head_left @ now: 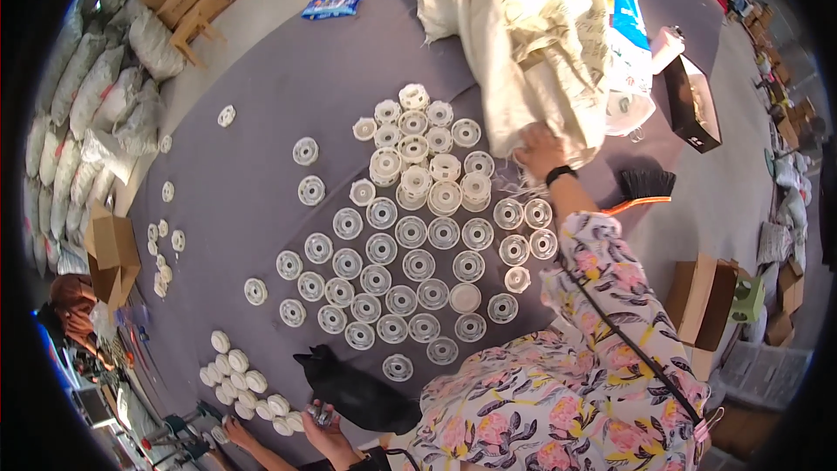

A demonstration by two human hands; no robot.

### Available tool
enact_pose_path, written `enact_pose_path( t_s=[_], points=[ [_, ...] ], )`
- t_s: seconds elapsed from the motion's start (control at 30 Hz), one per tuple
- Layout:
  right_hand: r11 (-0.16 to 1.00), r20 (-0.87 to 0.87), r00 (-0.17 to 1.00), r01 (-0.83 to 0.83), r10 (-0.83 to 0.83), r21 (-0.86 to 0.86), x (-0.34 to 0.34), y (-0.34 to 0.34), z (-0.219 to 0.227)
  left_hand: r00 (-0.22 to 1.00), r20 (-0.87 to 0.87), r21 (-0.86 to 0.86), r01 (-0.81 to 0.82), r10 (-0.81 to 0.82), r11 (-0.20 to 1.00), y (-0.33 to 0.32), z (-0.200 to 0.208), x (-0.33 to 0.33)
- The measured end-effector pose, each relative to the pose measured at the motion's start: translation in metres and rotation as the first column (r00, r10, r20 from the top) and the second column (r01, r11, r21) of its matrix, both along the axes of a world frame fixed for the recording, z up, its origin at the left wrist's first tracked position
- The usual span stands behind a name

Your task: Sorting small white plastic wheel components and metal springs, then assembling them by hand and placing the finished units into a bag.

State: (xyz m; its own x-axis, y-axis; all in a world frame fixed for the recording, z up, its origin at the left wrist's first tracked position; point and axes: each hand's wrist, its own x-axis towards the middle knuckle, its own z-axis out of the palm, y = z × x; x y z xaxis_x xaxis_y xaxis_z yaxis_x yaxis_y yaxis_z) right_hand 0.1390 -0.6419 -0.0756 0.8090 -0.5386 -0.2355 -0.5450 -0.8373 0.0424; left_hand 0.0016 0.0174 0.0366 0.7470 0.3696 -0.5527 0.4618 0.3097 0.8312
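My right hand, with a dark band at the wrist, is closed on the edge of a large cream woven sack. At the lower left, my left hand is closed round small shiny pieces I cannot make out. Many round white plastic wheel-shaped parts lie spread between the hands. Some are stacked in short columns near the sack. A cluster of smaller cream round parts lies left of my left hand. Beside that hand sits a black cat-like shape.
Another person's hand reaches in at the lower left. A black-bristled brush and an open dark box are right of the sack. A blue packet lies far off. Filled sacks and cardboard boxes line the left.
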Motion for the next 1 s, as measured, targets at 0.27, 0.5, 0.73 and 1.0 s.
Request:
enact_pose_path(
  t_s=[0.27,0.5,0.73,1.0],
  points=[
    [0.916,0.601,0.738,-0.401,0.307,0.024,-0.016,0.054,0.042,0.997,0.058,-0.074,0.047,-0.042,0.996,-0.066,0.016,0.021],
    [0.753,0.607,0.637,-0.651,0.474,0.094,0.001,0.154,0.013,0.972,0.062,-0.040,0.228,-0.225,0.973,-0.124,0.028,0.039],
    [0.705,0.539,0.632,-0.703,0.556,0.097,0.008,0.191,-0.003,0.987,0.026,-0.044,0.159,-0.158,0.986,-0.127,0.020,0.020],
    [0.727,0.729,0.593,-0.659,0.342,0.195,0.004,0.161,0.012,0.982,0.034,0.018,0.186,-0.186,0.982,-0.140,0.017,0.025]
  ],
)
